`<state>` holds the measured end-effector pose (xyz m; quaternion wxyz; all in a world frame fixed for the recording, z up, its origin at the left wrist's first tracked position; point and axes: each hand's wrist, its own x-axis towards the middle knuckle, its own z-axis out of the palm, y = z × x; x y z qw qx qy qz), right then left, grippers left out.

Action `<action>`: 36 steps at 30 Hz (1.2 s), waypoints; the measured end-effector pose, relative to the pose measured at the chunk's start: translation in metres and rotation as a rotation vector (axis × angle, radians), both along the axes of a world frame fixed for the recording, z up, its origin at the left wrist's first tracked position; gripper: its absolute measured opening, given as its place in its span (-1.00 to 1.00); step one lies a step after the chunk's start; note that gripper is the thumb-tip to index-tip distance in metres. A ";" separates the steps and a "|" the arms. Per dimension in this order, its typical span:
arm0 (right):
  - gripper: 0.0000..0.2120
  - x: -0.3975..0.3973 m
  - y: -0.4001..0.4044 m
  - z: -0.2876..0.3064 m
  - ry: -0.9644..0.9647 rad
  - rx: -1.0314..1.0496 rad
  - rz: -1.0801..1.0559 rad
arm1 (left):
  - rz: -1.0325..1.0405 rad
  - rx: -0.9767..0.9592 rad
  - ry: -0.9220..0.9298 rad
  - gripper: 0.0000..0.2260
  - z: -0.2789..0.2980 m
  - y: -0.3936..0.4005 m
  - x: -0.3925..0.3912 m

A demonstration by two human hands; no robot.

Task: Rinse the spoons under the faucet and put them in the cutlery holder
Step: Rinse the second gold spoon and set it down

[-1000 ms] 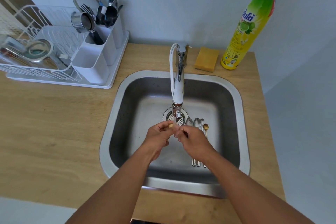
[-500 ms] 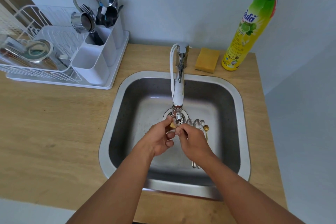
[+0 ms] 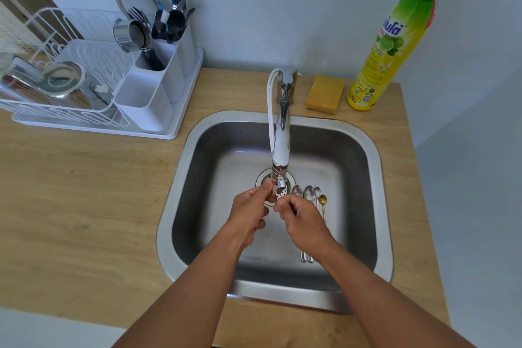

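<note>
My left hand (image 3: 250, 212) and my right hand (image 3: 302, 220) meet fingertip to fingertip right under the faucet (image 3: 281, 150) spout, over the drain. They pinch a small spoon that my fingers almost wholly hide. Three silver spoons (image 3: 309, 194) and a small gold spoon (image 3: 323, 200) lie side by side on the sink (image 3: 180, 178) floor, just right of the drain; my right hand covers their handles. The white cutlery holder (image 3: 147, 99) stands at the back left, in the dish rack's tray, with forks and dark utensils in its rear compartments.
A white dish rack (image 3: 56, 87) with metal pots fills the left counter. A yellow sponge (image 3: 324, 93) and a tall yellow-green dish soap bottle (image 3: 389, 48) stand behind the sink on the right. Wooden counter (image 3: 84, 192) surrounds the sink.
Both hands have shifted slightly up toward the spout and keep working the spoon between the fingers. The gold bit seen between the fingertips earlier is now covered.
</note>
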<state>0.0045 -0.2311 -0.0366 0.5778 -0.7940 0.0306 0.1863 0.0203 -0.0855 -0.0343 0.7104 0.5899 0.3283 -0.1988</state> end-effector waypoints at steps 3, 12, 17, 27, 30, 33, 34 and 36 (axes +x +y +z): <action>-0.74 -0.003 0.000 -0.004 -0.009 -0.015 -0.023 | 0.012 -0.001 0.087 -0.73 0.004 -0.002 0.003; -0.75 -0.009 0.001 -0.012 -0.037 -0.021 -0.029 | 0.062 -0.228 0.153 -0.74 0.000 0.002 -0.012; -0.76 0.000 0.005 -0.006 0.038 0.061 -0.106 | -0.002 -0.021 0.114 -0.79 -0.005 -0.001 -0.028; -0.81 0.034 0.008 0.002 0.244 0.112 -0.134 | -0.176 0.106 -0.024 -0.87 0.000 -0.008 -0.033; -0.84 0.041 0.004 0.006 0.224 0.042 -0.140 | -0.171 0.135 -0.052 -0.90 0.000 -0.007 -0.034; -0.86 0.043 0.005 0.004 0.232 0.034 -0.115 | -0.157 0.155 -0.085 -0.90 -0.001 -0.006 -0.037; -0.86 0.042 0.006 0.002 0.248 0.055 -0.104 | -0.159 0.167 -0.086 -0.89 -0.001 -0.006 -0.038; -0.88 0.040 0.006 0.002 0.263 0.083 -0.084 | -0.166 0.191 -0.074 -0.87 -0.001 -0.005 -0.038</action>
